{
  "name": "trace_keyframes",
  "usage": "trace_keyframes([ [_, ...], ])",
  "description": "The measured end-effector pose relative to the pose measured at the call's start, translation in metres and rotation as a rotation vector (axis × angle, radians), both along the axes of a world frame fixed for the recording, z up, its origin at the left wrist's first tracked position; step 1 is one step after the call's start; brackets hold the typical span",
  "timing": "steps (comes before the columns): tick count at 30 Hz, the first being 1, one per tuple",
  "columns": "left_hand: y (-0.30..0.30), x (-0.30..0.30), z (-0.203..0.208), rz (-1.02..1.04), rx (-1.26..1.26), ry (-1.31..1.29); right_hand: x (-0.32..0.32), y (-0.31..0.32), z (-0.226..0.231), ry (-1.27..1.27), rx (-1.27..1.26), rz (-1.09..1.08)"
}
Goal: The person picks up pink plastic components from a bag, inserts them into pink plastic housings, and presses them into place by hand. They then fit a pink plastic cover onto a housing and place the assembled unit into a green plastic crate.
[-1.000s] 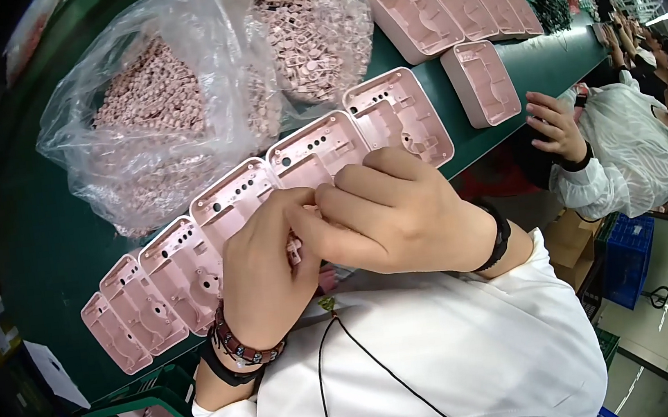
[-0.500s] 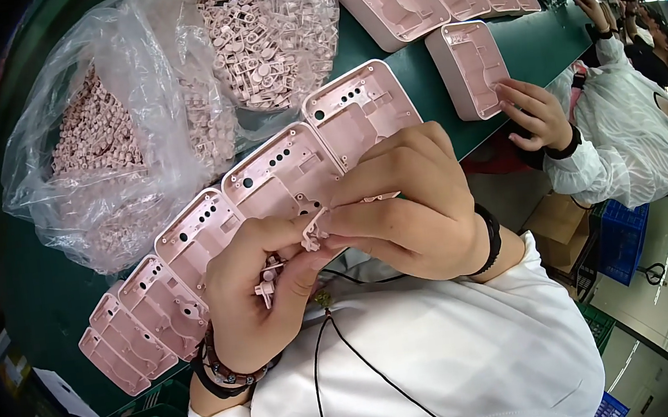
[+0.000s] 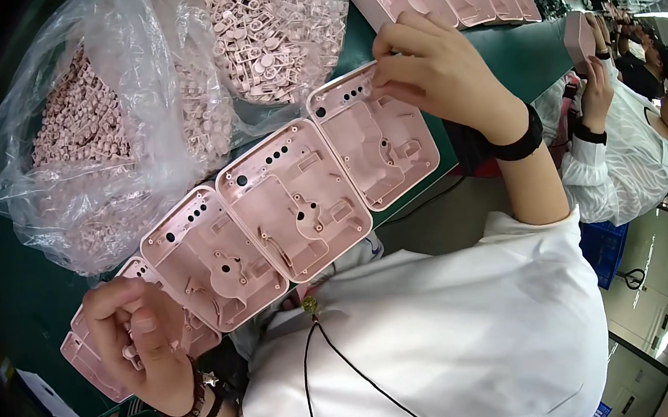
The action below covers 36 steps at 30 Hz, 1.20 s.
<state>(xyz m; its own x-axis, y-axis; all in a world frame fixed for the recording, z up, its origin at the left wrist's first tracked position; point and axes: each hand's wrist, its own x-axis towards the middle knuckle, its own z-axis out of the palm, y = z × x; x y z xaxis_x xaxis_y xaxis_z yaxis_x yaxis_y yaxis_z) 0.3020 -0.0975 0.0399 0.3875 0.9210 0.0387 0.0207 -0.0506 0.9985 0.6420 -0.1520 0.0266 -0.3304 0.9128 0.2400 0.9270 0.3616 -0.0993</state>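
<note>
Head view: the small pink plastic parts (image 3: 130, 353) look light, stiff and easily dropped, best pinched by an edge; the rightmost pink housing shell (image 3: 360, 133) seems rigid and smooth, suited to a rim grip. The half-curled left hand (image 3: 152, 344) cups the parts; the right hand (image 3: 440, 71), fingertips drawn together, is at the shell's upper right corner, anything pinched hidden.

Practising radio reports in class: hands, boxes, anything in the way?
Left hand curled around pink pieces. Right hand at far edge of pink box, grip unclear. Plastic bags close behind, blocking neither hand.
</note>
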Motion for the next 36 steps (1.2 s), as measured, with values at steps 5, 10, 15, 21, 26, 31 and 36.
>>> trace_keyframes([
  [5, -0.007, -0.019, -0.004, 0.039, -0.008, -0.008, -0.004, 0.003, -0.013, -0.053, -0.107, 0.06],
  [10, -0.012, -0.031, -0.013, -0.036, -0.031, -0.04, -0.024, -0.009, -0.022, -0.095, -0.067, 0.046],
  [15, -0.005, -0.011, 0.001, -0.015, -0.058, -0.073, -0.003, 0.015, -0.01, -0.192, -0.088, 0.13],
  [21, -0.004, -0.016, -0.003, -0.019, -0.039, -0.079, -0.001, 0.017, -0.015, -0.174, -0.084, 0.182],
  [26, -0.007, -0.018, -0.001, 0.006, -0.024, -0.066, 0.004, 0.015, -0.013, -0.193, -0.049, 0.176],
  [31, -0.008, -0.016, -0.008, 0.01, -0.052, -0.069, 0.004, 0.009, -0.016, -0.22, -0.03, 0.154],
  [36, -0.01, -0.018, -0.01, 0.007, -0.015, -0.063, -0.002, 0.007, -0.011, -0.226, -0.061, 0.136],
])
